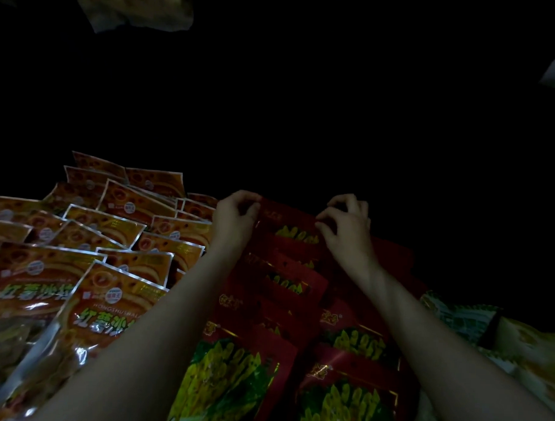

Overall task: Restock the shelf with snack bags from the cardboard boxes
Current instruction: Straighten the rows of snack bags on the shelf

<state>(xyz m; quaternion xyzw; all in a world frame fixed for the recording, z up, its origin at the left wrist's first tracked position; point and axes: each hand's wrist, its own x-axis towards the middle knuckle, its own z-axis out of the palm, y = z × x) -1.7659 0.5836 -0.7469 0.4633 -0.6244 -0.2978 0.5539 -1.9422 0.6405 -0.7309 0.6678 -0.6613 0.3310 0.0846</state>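
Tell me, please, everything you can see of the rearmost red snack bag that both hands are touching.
The rearmost red snack bag is a glossy, foil-like red pouch with gold lettering and a yellow food picture. It leans at the back of overlapping matching red bags. The left hand pinches its top left corner; the right hand pinches its top right edge. The dim light hides finer detail.

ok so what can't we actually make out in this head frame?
- Shelf structure and back: lost in darkness above the hands.
- Cardboard boxes: none discernible.
- Far red bag: its top corners hidden by the left hand and right hand.
- Pale bags, right: blurred, cut by edge.
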